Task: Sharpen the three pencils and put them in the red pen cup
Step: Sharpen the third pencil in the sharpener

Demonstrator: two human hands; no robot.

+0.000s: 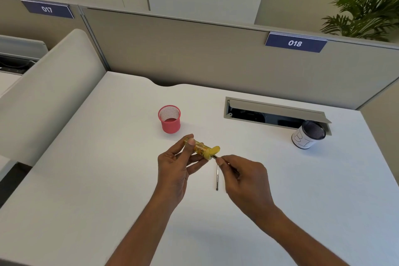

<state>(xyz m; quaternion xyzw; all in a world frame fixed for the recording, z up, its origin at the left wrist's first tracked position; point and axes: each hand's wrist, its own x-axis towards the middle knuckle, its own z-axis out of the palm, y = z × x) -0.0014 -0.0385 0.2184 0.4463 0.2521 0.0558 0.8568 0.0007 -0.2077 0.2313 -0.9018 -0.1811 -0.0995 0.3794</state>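
My left hand [176, 165] grips a yellow see-through pencil sharpener [201, 148] above the middle of the white desk [86, 179], its flip lid open toward the right. My right hand [244, 176] pinches a dark pencil whose tip enters the sharpener's right end; most of that pencil is hidden by my fingers. Another dark pencil [217, 178] lies on the desk between my hands, pointing toward me. The red mesh pen cup [170, 119] stands upright behind my left hand, with nothing seen inside it.
A dark mesh cup wrapped in white paper [307, 136] stands at the right, beside an open cable tray [274, 112] sunk in the desk. Beige partition panels [194, 54] close off the back and left. A plant [367, 6] stands at the far right.
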